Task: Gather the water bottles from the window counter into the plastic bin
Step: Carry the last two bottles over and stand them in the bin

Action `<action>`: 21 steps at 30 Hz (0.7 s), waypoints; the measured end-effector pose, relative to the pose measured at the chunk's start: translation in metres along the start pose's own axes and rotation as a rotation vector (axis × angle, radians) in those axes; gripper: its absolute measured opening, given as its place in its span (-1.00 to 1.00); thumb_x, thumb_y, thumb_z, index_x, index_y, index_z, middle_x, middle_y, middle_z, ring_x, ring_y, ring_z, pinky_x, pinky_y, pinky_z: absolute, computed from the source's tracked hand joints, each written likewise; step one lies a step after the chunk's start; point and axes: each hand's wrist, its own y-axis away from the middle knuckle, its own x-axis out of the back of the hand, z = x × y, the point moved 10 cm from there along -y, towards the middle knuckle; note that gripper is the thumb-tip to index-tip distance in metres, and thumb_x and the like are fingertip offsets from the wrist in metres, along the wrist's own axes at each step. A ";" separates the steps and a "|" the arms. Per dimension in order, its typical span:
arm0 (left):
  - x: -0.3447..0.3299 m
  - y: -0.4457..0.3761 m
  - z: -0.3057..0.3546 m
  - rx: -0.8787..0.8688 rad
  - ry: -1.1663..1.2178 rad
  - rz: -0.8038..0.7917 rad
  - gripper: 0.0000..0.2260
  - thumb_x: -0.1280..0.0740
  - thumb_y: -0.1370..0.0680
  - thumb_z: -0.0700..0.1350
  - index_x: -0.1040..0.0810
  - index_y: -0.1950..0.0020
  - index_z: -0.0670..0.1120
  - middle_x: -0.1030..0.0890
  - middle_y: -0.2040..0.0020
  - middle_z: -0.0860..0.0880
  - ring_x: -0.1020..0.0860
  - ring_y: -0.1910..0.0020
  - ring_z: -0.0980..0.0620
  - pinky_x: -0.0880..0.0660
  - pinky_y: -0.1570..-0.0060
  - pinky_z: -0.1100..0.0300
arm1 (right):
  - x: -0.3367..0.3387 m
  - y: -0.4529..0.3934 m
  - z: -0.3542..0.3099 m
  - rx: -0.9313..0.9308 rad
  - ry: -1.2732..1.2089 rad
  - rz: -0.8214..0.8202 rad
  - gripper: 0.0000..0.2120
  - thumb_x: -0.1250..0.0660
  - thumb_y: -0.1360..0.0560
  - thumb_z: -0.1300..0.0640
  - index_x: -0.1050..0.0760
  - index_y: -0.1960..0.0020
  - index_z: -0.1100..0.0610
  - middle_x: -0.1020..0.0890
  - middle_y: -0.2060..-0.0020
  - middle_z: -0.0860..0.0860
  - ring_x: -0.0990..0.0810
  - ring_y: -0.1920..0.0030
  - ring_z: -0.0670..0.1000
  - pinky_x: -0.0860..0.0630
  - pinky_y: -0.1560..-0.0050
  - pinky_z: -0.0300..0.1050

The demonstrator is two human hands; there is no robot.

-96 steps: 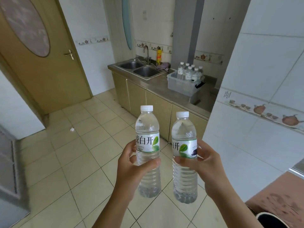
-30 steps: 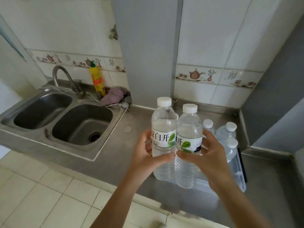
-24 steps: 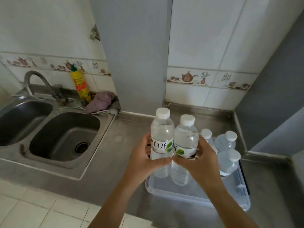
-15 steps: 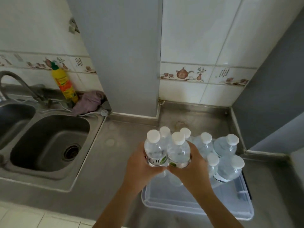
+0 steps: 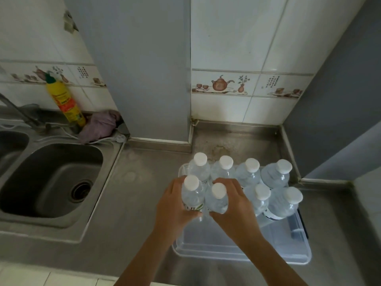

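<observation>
Nearest the camera, two bare forearms reach over the front edge of the grey stainless-steel counter (image 5: 132,207). The left hand (image 5: 172,209) is wrapped around a clear white-capped water bottle with a green-and-white label (image 5: 192,196), and the right hand (image 5: 233,205) clasps a second clear white-capped bottle (image 5: 217,200) beside it; the two bottles touch. Half a second ago both were held higher above the clear rectangular plastic bin (image 5: 243,254); now they have come down into its left side, their bases within the walls, though whether they rest on the floor of the bin cannot be told. The near half of the bin is bare. Behind and to the right of the hands, six more capped bottles (image 5: 275,175) stand crowded in the far part of the bin, as before. The view has tipped further down than earlier. Farther left lies the steel sink basin (image 5: 51,178), and behind it a yellow squeeze bottle with a green cap (image 5: 64,100) beside a crumpled purple cloth (image 5: 99,125) against the tiled wall.
</observation>
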 end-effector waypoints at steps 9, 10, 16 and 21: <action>0.017 0.010 0.042 -0.264 -0.129 0.093 -0.03 -0.69 -0.21 -0.06 -0.21 -0.47 0.14 -0.50 -0.35 0.03 -0.45 -0.27 0.09 -0.46 -0.15 0.13 | 0.015 0.005 -0.011 0.104 0.064 0.003 -0.17 -0.68 -0.17 0.15 -0.34 -0.33 0.05 -0.59 -0.18 0.11 -0.61 -0.12 0.10 -0.49 -0.05 -0.20; 0.019 0.011 0.050 -0.318 -0.194 0.106 -0.02 -0.70 -0.20 -0.06 -0.21 -0.47 0.13 -0.51 -0.35 0.02 -0.47 -0.27 0.06 -0.47 -0.15 0.11 | 0.018 0.006 -0.014 0.131 0.082 0.001 -0.15 -0.68 -0.16 0.17 -0.33 -0.33 0.03 -0.59 -0.19 0.11 -0.61 -0.13 0.11 -0.54 -0.02 -0.17; 0.013 0.017 0.082 -0.463 -0.436 0.057 -0.21 -0.72 -0.12 -0.06 -0.53 -0.31 -0.06 -0.61 -0.24 -0.02 -0.61 -0.16 -0.08 -0.54 -0.10 0.03 | 0.020 0.007 -0.021 0.249 0.190 -0.088 -0.25 -0.68 -0.13 0.19 -0.45 -0.25 0.05 -0.61 -0.16 0.07 -0.57 -0.21 0.15 -0.68 0.09 0.00; 0.006 0.020 0.086 -0.524 -0.497 0.010 -0.19 -0.70 -0.16 -0.03 -0.51 -0.36 -0.09 -0.57 -0.33 -0.06 -0.59 -0.25 -0.09 -0.51 -0.16 0.05 | 0.017 0.009 -0.024 0.251 0.301 -0.112 -0.25 -0.68 -0.15 0.13 -0.50 -0.30 0.08 -0.59 -0.26 0.13 -0.49 -0.34 0.21 -0.62 -0.01 0.05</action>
